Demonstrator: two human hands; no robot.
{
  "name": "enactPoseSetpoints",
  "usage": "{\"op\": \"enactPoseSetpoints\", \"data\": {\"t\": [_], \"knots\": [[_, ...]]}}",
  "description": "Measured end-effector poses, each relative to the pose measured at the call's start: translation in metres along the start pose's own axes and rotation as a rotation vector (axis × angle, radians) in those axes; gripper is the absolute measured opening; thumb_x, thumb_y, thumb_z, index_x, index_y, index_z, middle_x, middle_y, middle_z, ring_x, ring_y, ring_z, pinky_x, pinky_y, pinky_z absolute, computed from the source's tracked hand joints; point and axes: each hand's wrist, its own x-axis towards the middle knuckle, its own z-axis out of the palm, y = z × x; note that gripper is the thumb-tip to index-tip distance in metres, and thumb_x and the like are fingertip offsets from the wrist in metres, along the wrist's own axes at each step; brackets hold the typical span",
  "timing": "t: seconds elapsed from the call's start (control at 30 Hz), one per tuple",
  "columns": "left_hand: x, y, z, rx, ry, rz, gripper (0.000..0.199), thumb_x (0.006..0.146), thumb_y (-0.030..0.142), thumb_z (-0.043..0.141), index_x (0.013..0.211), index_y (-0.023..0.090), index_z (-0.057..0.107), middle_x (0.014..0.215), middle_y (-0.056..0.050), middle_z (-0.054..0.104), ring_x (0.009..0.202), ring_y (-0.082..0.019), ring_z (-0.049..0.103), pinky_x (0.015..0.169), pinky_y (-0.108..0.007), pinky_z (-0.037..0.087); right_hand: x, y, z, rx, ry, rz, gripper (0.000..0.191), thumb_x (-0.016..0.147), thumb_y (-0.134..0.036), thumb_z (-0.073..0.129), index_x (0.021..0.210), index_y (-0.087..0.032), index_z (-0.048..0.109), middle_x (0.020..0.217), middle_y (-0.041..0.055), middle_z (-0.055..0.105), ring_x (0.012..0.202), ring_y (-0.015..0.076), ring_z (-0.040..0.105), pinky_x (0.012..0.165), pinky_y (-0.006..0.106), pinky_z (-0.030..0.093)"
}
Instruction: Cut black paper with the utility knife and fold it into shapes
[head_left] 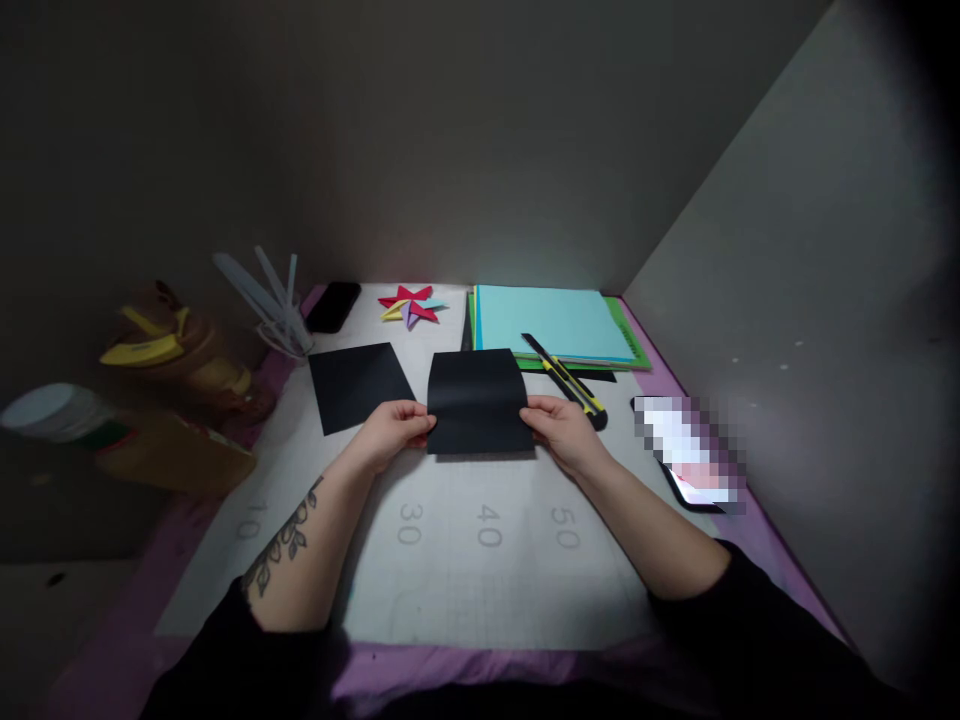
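Paper (480, 405), black, rectangular, is bowing between pinching left hand (391, 432) and right hand (564, 430); apparent bending is next needing even grips.

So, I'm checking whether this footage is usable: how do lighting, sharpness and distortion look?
Head view: dim, uneven light, nearly black at the right edge; a thin shadow beneath the held black sheet; left hand and right hand fairly sharp; the white cap at far left soft and stretched; the lit phone coarsely pixelated, its screen unreadable.
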Motion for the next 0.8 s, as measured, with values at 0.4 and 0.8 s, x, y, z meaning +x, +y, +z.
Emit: {"op": "enactPoseSetpoints", "data": {"t": [0.4, 0.8], "knots": [[0.0012, -0.0004, -0.0004, 0.009, 0.006, -0.005, 0.018, 0.064, 0.025, 0.075, 0.062, 0.015, 0.061, 0.058, 0.003, 0.055, 0.052, -0.007, 0.050, 0.055, -0.020, 0.043, -0.0006, -0.0002, 0.0009, 0.040, 0.034, 0.029, 0.039, 0.062, -0.043, 0.076, 0.090, -0.016, 0.069, 0.065, -0.0001, 0.064, 0.050, 0.0104, 0.047, 0.048, 0.025, 0.035], [0.0004, 0.0002, 0.0003, 0.006, 0.000, 0.002, 0.017, 0.064, 0.024, 0.075, 0.061, 0.015, 0.060, 0.058, 0.002, 0.055, 0.052, -0.007, 0.051, 0.055, -0.020, 0.043, 0.0000, 0.0018, 0.0001, 0.014, 0.020, 0.012, 0.037, 0.064, -0.044, 0.074, 0.088, -0.017, 0.069, 0.065, 0.0001, 0.062, 0.052, 0.0118, 0.048, 0.050, 0.026, 0.035]]}}
